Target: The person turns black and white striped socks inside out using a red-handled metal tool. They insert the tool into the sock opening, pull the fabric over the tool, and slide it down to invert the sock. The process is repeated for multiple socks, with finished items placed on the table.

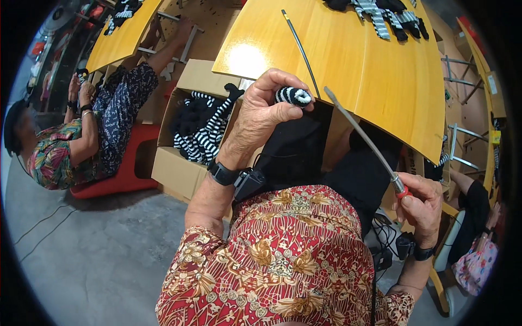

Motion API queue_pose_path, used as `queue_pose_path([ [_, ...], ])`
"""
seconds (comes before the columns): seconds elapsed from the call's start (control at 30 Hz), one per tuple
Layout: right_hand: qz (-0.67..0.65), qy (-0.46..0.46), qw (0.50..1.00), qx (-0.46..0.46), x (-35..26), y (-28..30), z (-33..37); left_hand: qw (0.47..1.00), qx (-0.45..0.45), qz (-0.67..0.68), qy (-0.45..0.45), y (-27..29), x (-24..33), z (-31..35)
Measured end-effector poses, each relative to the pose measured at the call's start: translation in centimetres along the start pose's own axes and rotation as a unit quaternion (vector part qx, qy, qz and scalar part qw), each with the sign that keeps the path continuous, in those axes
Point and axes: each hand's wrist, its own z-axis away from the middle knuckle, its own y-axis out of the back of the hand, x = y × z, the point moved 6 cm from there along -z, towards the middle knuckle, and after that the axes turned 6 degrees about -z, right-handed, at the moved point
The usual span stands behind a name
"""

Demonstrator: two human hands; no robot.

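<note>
My left hand (pixel 258 111) is closed around a small knitted tube (pixel 293 96) with black and white stripes, its white-edged end facing right. In my right hand (pixel 421 204) is a long screwdriver-like tool (pixel 364 136) with a red handle and a slim metal shaft. The shaft slants up and left. Its tip is near the tube but apart from it. A thin dark rod (pixel 299 43) lies on the yellow wooden table (pixel 348 70), its lower end close to my left hand.
Left of my left arm stands a cardboard box (pixel 176 168) filled with striped and black knitted pieces (pixel 204 127). More striped pieces (pixel 380 19) lie at the table's far side. One person (pixel 81 125) sits on a red chair (pixel 128 163) at left; another (pixel 476 233) sits at right.
</note>
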Motion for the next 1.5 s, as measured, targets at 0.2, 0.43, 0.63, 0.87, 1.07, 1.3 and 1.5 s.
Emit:
queue_pose_path([
  [0.2,0.031,-0.016,0.998,-0.06,-0.8,-0.8,-0.7,1.0,0.0,-0.022,0.018,0.2,-0.3,0.0],
  [0.43,0.009,-0.029,0.997,-0.068,-1.1,-1.0,-0.8,0.999,-0.019,-0.04,0.008,0.0,0.2,0.1],
  [0.63,-0.05,-0.071,0.992,-0.087,-0.8,-1.0,-0.6,0.999,-0.024,-0.045,0.009,0.4,-0.2,0.0],
  [0.87,-0.092,-0.055,0.992,-0.066,0.3,-0.6,0.0,0.999,-0.017,-0.032,-0.01,0.3,-0.2,0.2],
  [1.07,-0.109,-0.066,0.99,-0.067,0.9,-0.3,-0.4,0.997,-0.022,-0.075,0.006,0.1,-0.2,0.3],
  [1.3,-0.199,-0.102,0.968,-0.116,1.4,0.2,-0.6,0.993,-0.04,-0.108,0.006,-0.2,0.3,0.3],
  [1.5,-0.259,-0.131,0.95,-0.118,2.0,-0.1,-1.1,0.983,-0.049,-0.173,-0.027,-0.7,1.1,0.4],
])
